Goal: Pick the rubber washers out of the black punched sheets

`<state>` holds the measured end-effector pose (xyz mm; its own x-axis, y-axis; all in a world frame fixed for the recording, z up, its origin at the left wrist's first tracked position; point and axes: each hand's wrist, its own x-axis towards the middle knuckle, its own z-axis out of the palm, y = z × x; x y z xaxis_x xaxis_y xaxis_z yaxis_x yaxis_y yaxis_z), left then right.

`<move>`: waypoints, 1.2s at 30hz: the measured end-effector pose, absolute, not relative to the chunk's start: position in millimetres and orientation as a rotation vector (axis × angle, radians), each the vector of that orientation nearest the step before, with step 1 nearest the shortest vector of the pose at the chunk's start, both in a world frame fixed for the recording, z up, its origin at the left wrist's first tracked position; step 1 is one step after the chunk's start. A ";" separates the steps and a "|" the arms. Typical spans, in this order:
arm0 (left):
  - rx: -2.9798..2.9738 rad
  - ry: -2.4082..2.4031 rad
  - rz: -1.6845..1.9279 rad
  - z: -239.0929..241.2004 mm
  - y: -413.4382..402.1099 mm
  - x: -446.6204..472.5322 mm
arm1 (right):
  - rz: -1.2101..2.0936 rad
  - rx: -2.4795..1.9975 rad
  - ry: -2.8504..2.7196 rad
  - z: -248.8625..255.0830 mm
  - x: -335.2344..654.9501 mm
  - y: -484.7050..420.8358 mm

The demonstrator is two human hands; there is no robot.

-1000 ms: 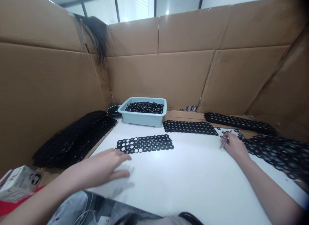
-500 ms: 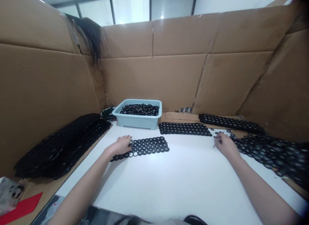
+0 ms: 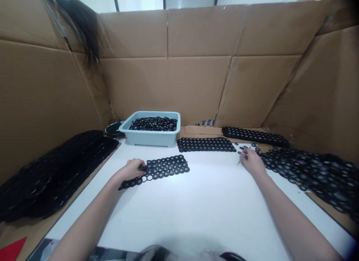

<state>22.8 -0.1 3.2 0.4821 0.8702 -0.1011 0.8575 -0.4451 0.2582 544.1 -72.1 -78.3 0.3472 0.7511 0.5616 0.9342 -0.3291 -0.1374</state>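
My left hand [image 3: 131, 169] has its fingers curled over the left part of a small panel of joined black rings [image 3: 168, 166], which lies on the white tabletop. Two pale open rings show at the panel's lower edge by my fingers. On the right, my right hand [image 3: 253, 162] is closed around a thin silvery tool [image 3: 240, 160], whose exact kind is too small to make out. Several loose black rings [image 3: 245, 147] lie scattered on the table around these fingertips.
A light blue basin [image 3: 151, 138] full of black rings stands at the back. Behind the tabletop lie a ring panel [image 3: 206, 144] and a longer one [image 3: 255, 136]. Dark ring sheets pile up at left [image 3: 56, 171] and right [image 3: 314, 175]. Cardboard walls [image 3: 196, 81] enclose the table.
The whole view has shifted slightly. My left fingers, more spread before, are now curled in on the panel's left part. My right hand stays by the loose rings with the tool.
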 end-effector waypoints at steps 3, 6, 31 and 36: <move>2.437 1.443 0.149 1.8 -0.7 26.1 | -0.581 -2.175 -1.504 -76.0 543.3 -73.7; 2.379 1.393 0.219 1.3 -1.2 28.2 | -0.623 -2.142 -1.605 -72.7 542.4 -76.0; 2.189 1.494 0.601 -20.5 -2.3 44.5 | -0.587 -2.204 -1.639 -69.2 532.9 -84.6; 2.186 1.501 0.687 -25.9 -2.4 47.5 | -0.597 -2.175 -1.658 -70.0 533.1 -84.6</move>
